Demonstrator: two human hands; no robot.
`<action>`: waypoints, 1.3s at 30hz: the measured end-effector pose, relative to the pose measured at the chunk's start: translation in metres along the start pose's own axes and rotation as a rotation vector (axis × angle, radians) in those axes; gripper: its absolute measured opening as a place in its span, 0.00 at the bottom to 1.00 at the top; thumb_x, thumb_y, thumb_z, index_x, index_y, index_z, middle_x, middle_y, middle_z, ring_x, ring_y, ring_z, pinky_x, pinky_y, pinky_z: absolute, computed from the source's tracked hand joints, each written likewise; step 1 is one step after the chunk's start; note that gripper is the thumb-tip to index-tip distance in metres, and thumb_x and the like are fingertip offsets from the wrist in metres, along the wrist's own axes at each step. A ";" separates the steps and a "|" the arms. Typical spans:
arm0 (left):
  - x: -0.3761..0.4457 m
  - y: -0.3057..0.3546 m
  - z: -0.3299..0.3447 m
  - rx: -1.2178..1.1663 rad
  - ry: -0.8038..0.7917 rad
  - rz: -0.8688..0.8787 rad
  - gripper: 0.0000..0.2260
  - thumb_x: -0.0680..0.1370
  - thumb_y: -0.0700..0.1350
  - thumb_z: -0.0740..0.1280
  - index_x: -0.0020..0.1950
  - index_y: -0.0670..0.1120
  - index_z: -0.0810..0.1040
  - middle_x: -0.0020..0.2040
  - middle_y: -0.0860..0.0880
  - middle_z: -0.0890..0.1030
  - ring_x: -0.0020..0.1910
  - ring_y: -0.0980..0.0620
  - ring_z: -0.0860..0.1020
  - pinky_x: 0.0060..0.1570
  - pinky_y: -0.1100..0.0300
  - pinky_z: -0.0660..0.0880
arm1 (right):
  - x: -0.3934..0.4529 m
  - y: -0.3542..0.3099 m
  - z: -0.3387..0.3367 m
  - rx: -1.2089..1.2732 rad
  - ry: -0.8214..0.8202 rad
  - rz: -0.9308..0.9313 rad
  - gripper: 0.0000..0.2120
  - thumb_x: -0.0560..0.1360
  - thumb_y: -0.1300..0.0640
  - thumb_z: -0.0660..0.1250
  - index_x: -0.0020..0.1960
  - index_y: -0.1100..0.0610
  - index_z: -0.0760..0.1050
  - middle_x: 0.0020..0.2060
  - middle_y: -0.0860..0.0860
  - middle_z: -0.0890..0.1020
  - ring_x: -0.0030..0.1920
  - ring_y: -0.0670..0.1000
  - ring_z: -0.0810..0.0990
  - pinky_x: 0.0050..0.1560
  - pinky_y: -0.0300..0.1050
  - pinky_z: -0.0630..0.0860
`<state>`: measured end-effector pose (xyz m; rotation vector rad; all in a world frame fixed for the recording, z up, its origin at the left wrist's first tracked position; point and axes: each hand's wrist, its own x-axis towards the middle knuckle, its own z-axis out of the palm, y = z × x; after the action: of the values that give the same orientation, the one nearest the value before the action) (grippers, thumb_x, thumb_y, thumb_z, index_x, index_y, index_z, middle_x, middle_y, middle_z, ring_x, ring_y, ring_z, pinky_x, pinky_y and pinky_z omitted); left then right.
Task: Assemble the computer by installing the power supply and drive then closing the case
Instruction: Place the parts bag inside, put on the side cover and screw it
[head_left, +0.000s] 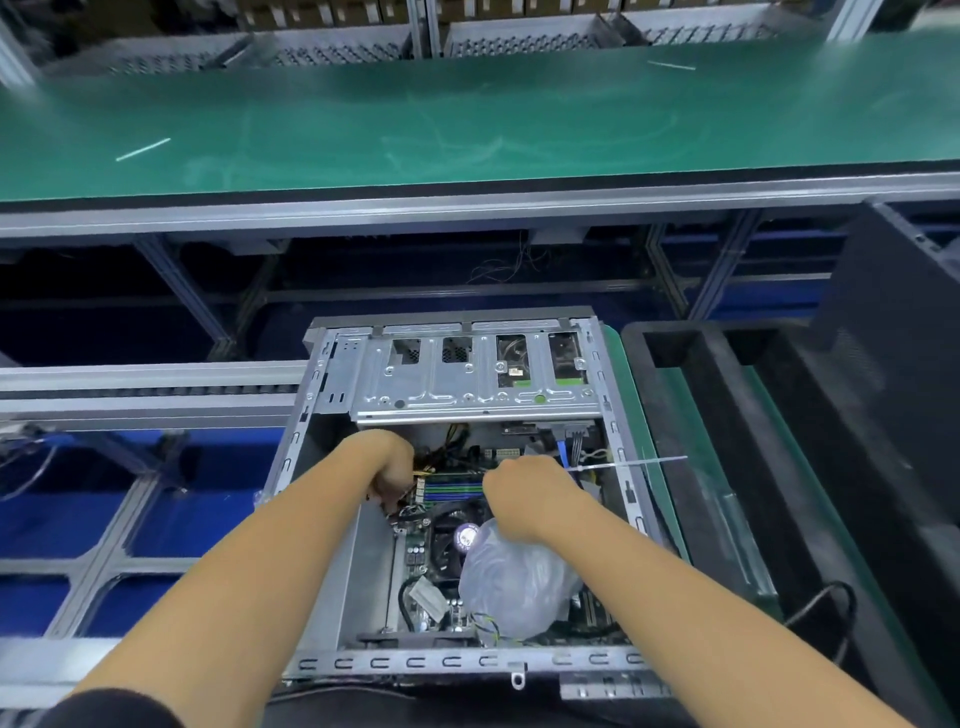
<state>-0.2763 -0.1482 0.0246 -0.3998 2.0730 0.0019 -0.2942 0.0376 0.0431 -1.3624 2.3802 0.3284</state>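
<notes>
An open grey computer case lies on its side in front of me, with the motherboard showing inside. Its metal drive cage spans the far end. My left hand is curled around a bundle of black and yellow cables at the board's upper left. My right hand pinches a white cable tie that sticks out to the right over the case wall. A clear plastic bag lies crumpled on the board below my right wrist, beside the CPU fan.
A green conveyor belt runs across the far side with stray cable ties on it. Black foam packing and a black panel stand to the right of the case. Aluminium framing lies to the left.
</notes>
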 end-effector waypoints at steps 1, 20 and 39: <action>0.001 -0.003 0.001 -0.060 -0.026 -0.001 0.05 0.76 0.39 0.69 0.50 0.40 0.76 0.41 0.45 0.77 0.31 0.52 0.75 0.38 0.61 0.75 | 0.000 0.000 0.000 0.005 0.000 0.002 0.14 0.75 0.66 0.60 0.33 0.57 0.62 0.31 0.50 0.68 0.29 0.48 0.65 0.32 0.45 0.63; 0.018 0.036 -0.013 -0.623 0.222 0.183 0.13 0.80 0.41 0.55 0.35 0.48 0.59 0.35 0.50 0.60 0.31 0.53 0.57 0.42 0.58 0.59 | 0.001 0.002 0.004 -0.006 0.026 0.003 0.06 0.75 0.61 0.62 0.39 0.57 0.68 0.32 0.50 0.70 0.31 0.50 0.69 0.30 0.44 0.63; -0.016 0.033 0.007 -0.502 0.459 0.215 0.14 0.83 0.43 0.53 0.53 0.38 0.75 0.53 0.40 0.77 0.45 0.46 0.72 0.45 0.58 0.65 | 0.012 -0.005 -0.001 0.499 0.120 0.252 0.16 0.73 0.67 0.65 0.58 0.60 0.65 0.55 0.58 0.75 0.50 0.58 0.74 0.42 0.49 0.69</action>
<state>-0.2727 -0.1115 0.0294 -0.5117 2.5553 0.6208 -0.2953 0.0258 0.0387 -0.8773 2.5018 -0.2778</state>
